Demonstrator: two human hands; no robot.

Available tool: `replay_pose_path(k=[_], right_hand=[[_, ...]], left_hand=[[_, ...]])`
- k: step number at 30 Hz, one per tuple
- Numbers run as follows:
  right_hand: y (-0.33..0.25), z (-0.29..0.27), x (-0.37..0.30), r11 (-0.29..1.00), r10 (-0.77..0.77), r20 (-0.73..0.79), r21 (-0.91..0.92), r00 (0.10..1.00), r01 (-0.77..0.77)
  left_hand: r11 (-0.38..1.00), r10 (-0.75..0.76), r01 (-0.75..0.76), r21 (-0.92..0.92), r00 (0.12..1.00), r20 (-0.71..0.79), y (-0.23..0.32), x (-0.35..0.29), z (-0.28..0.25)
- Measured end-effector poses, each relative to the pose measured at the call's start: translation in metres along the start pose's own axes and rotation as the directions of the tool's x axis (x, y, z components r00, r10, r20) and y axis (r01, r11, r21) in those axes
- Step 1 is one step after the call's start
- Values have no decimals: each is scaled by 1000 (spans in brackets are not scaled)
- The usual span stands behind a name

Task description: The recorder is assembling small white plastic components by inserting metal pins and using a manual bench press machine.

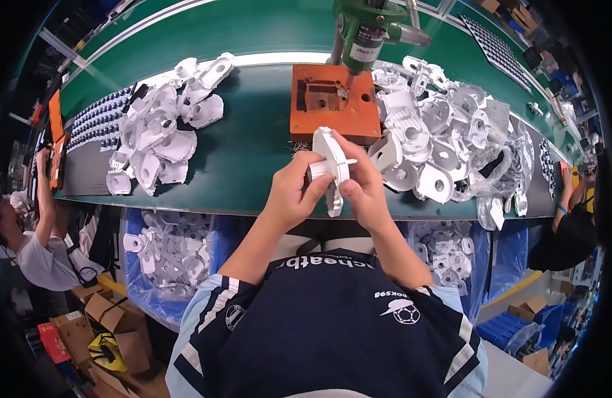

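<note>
Both my hands hold one white plastic housing part [327, 147], turned edge-on above the front of the bench. My left hand [291, 189] pinches it from the left, thumb and fingers around a short stub. On its other side, my right hand [365, 192] grips the rim with thumb and fingers. Just beyond the part sits an orange fixture block [302, 119] with a recessed pocket. Over the block stands a green press head [362, 40], its spindle pointing down at the pocket's right side.
White housings lie heaped on the left [163, 132] and right [438, 132] of the green bench [253, 139]. Blue lined bins [219, 232] below the front edge hold more. Trays of small dark parts [103, 119] stand at the left. Other people [44, 259] work at both sides.
</note>
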State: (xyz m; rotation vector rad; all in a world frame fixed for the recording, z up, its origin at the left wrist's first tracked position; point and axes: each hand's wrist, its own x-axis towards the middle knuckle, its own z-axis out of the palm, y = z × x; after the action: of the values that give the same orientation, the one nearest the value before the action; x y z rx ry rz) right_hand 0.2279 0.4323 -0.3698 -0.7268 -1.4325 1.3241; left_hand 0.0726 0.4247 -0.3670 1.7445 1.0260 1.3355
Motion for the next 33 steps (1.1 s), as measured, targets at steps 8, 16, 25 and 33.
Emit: replay_pose_path(k=[8,16,25,33], right_hand=[[-4,0,3,844,209,-58,515,976,-150],[13,-25,-20,311,260,162,919,952,-242],[-7,-73,-63,683,441,224,544,869,-487],[-27,-227,-93,610,-74,-734,-569,675,-552]], left_hand=[[995,94,-96,-37,994,-55,0,-2,7],[909,316,-358,215,926,205,2,7,19],[842,436,-497,210,856,279,13,33,17],[700,340,-467,540,883,323,-26,89,-25]])
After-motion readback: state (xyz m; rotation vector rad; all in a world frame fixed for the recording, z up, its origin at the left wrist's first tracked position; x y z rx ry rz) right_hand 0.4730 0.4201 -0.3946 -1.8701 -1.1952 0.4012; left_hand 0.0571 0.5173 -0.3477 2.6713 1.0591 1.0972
